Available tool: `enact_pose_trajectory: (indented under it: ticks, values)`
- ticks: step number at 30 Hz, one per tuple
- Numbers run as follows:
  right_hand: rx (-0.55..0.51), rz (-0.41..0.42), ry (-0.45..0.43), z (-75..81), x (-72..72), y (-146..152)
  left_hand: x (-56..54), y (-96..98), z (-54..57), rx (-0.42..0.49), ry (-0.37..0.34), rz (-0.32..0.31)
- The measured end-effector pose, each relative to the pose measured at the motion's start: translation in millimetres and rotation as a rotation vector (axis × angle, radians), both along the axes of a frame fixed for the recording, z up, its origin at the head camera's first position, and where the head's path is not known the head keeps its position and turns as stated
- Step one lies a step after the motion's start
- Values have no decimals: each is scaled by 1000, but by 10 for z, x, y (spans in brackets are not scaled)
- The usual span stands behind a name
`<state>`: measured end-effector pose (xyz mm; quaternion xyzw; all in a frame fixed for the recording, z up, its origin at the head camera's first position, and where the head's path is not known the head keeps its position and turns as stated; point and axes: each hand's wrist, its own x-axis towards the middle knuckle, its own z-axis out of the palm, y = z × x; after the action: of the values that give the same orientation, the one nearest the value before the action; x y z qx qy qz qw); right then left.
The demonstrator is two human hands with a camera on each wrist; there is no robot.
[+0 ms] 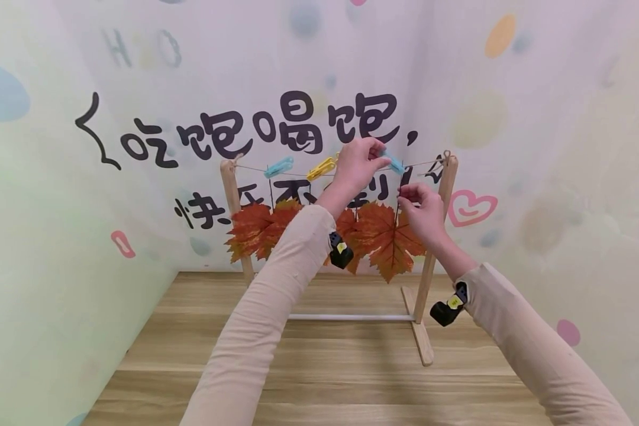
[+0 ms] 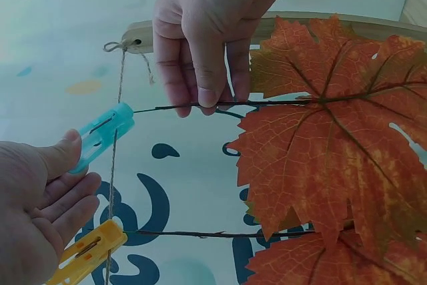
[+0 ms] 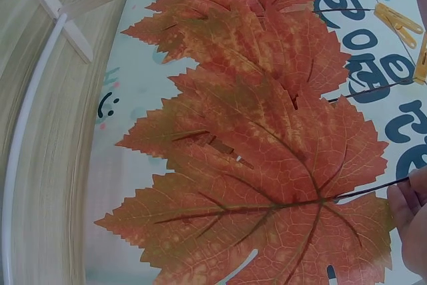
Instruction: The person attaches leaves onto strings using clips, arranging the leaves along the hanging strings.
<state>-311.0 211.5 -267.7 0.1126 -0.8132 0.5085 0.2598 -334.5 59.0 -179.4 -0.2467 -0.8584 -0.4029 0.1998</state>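
Observation:
My left hand is at the upper end of a light-blue clothespin on the twine, its thumb against the handle end; some of its fingers are hidden in the left wrist view. The clothespin's other end meets the dark stem of an orange-red maple leaf. Just below, my right hand pinches that stem between thumb and fingers. In the right wrist view only part of the right hand shows, at the edge beside the leaf.
A wooden frame holds the twine between two posts above a wood-grain table. Another blue clothespin and yellow clothespins hang along it, with more leaves below. A white rod joins the frame's base.

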Motion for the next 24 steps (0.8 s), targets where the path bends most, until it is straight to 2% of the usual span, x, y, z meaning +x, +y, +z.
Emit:
enact_pose_trajectory:
  ticks: [6, 12, 18, 24]
  values:
    - [8, -17, 7, -36, -38, -3, -8, -3, -11, -9, -19, 0]
    - [8, -17, 7, -41, -66, 11, -4, 20, -2, -61, -67, 2]
    - [4, -13, 10, -35, -60, 18, 34, 37, 44, -153, -31, 32]
    - [-6, -12, -5, -44, -64, 36, 74, 37, 72, -174, -3, 26]
